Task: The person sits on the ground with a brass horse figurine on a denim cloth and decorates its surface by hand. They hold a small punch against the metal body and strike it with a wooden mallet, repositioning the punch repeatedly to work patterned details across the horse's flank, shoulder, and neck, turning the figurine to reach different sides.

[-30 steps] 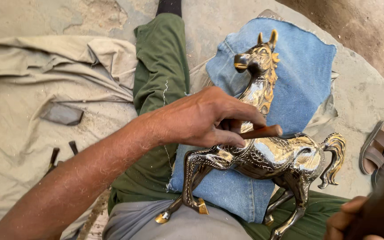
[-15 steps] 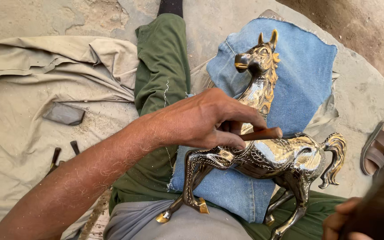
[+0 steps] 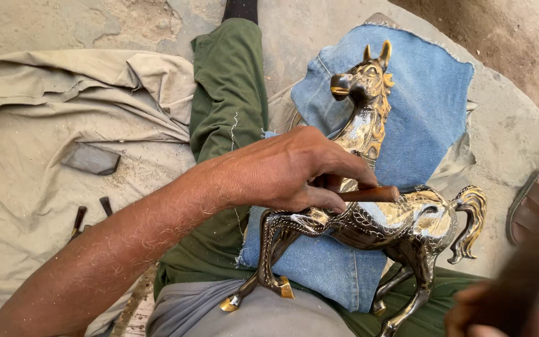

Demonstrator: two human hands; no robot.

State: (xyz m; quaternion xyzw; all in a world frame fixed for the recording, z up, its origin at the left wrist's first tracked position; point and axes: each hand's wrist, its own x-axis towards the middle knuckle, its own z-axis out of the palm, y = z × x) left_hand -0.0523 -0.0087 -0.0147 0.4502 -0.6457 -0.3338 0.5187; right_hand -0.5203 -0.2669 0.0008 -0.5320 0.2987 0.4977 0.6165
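Horse figurine (image 3: 394,218), brass and dark-patterned, is lying across the blue denim cloth (image 3: 425,106) on your lap, right of centre, its head pointing to the top of the frame. At the lower right edge your right hand (image 3: 500,312) is blurring as it grips a dark tool, and it has come further into frame than half a second ago, so a stroke looks under way. Your left hand (image 3: 288,168) is still closing around a brown-handled tool (image 3: 369,195) pressed to the horse's back. Further off, at left, small tools (image 3: 92,215) are lying on the beige cloth (image 3: 45,125).
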